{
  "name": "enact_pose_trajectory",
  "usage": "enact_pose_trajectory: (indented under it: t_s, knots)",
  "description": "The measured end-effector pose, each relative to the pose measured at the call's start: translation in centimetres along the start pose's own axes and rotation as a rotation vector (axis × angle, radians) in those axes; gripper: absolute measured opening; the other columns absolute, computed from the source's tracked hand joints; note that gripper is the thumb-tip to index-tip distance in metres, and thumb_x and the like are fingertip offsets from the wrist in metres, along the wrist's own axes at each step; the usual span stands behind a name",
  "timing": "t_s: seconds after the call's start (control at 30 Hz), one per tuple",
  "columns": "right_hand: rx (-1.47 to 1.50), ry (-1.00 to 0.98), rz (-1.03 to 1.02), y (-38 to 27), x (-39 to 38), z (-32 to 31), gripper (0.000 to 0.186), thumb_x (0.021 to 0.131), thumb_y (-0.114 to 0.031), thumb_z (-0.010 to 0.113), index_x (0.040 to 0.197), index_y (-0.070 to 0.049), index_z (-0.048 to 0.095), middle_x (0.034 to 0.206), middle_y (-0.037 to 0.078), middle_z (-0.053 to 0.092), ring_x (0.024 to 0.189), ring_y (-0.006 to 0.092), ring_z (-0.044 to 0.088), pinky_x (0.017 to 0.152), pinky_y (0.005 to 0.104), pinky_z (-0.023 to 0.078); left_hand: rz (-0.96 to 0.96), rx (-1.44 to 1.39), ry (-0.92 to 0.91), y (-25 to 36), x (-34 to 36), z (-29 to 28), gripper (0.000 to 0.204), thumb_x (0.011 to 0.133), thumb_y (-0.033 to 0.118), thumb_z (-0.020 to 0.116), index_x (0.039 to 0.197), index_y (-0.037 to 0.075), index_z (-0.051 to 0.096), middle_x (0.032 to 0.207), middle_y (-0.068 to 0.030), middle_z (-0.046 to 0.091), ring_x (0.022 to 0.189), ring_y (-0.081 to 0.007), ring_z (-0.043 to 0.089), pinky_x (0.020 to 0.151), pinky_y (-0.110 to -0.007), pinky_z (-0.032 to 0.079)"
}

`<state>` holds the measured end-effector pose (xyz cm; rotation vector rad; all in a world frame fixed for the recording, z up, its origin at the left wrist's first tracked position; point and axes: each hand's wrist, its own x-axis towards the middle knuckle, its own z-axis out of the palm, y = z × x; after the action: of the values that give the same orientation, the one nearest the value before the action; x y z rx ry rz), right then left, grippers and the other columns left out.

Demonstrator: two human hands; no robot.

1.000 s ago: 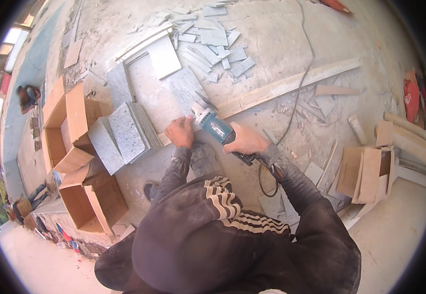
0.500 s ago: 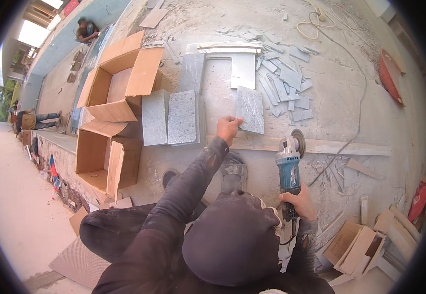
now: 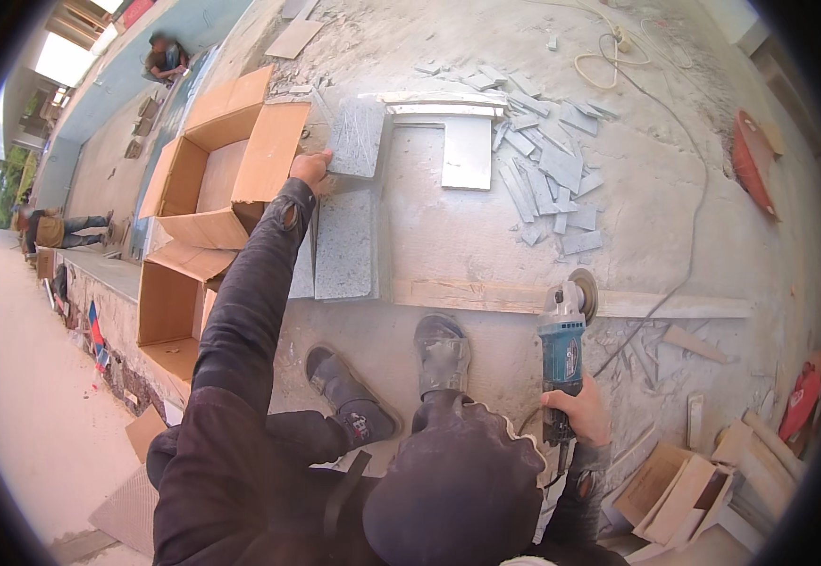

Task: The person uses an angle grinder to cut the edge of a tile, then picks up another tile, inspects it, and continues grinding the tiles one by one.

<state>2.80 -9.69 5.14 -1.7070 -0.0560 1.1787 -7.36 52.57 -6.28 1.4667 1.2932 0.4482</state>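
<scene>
My left hand [image 3: 309,168] reaches forward, fingers pinched on the lower left edge of a grey scratched stone tile [image 3: 357,134], above stacked speckled grey tiles [image 3: 343,247]. My right hand [image 3: 576,410] grips a teal and black angle grinder [image 3: 561,349], disc pointing forward, near a long pale wooden board [image 3: 458,296]. A white tile [image 3: 467,156] lies to the right of the held tile, beside pale strips.
Open cardboard boxes [image 3: 203,170] stand left; torn cardboard [image 3: 665,491] lies lower right. Tile offcuts [image 3: 561,170], a cord [image 3: 703,189] and a red object [image 3: 750,160] are ahead and right. Two other people [image 3: 163,58] work at the far left.
My left hand has moved the scratched tile from beside the board forward and left, over the stack. The grinder in my right hand has swung right, away from that tile.
</scene>
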Motion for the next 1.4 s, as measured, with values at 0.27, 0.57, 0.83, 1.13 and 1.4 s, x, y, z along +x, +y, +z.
enact_pose_trajectory:
  t_s: [0.27, 0.57, 0.83, 1.13, 1.4]
  knots:
    - [0.048, 0.017, 0.022, -2.2, 0.6, 0.6, 0.038, 0.072, -0.011, 0.079, 0.103, -0.003, 0.059, 0.082, 0.001, 0.060, 0.066, 0.0107, 0.057, 0.060, 0.0267, 0.047, -0.262, 0.180, 0.113, -0.2, 3.4, 3.2, 0.026, 0.096, 0.022, 0.070, 0.108, -0.001, 0.072, 0.104, -0.0108, 0.070, 0.090, -0.0208, 0.065, 0.073, -0.035, 0.054]
    - [0.024, 0.034, 0.013, -2.4, 1.1, 0.7, 0.042, 0.073, -0.009, 0.076, 0.109, -0.001, 0.058, 0.084, 0.004, 0.064, 0.069, 0.0134, 0.063, 0.063, 0.0268, 0.051, -0.002, 0.897, 0.086, -1.0, 1.0, 6.5, 0.103, 0.075, 0.069, 0.075, 0.137, -0.010, 0.050, 0.141, -0.0281, 0.053, 0.138, -0.0410, 0.045, 0.112, -0.048, 0.039]
    - [0.019, 0.046, 0.021, -2.9, 1.3, 1.0, 0.038, 0.073, -0.009, 0.076, 0.106, -0.001, 0.058, 0.080, 0.006, 0.065, 0.064, 0.0142, 0.063, 0.060, 0.0278, 0.051, -0.082, 1.008, -0.128, 1.3, -2.6, 7.0, 0.102, 0.072, 0.067, 0.073, 0.139, -0.007, 0.052, 0.144, -0.0272, 0.053, 0.134, -0.0402, 0.051, 0.110, -0.047, 0.042]
    - [0.024, 0.036, 0.040, -2.8, 1.1, 0.9, 0.041, 0.072, -0.011, 0.078, 0.108, -0.002, 0.059, 0.083, 0.003, 0.062, 0.067, 0.0119, 0.059, 0.061, 0.0271, 0.049, -0.020, 1.170, -0.216, 1.6, -3.9, 6.9, 0.084, 0.079, 0.068, 0.065, 0.128, 0.000, 0.066, 0.132, -0.0221, 0.065, 0.122, -0.0339, 0.063, 0.103, -0.042, 0.050]
    - [0.054, 0.015, 0.022, -1.9, 1.3, 1.2, 0.042, 0.074, -0.011, 0.078, 0.110, -0.001, 0.058, 0.084, 0.004, 0.063, 0.067, 0.0125, 0.061, 0.061, 0.0267, 0.051, 0.483, 0.910, 0.106, 1.2, -8.0, 4.5, 0.079, 0.084, 0.064, 0.068, 0.126, -0.003, 0.065, 0.128, -0.0312, 0.061, 0.124, -0.0424, 0.057, 0.103, -0.046, 0.047]
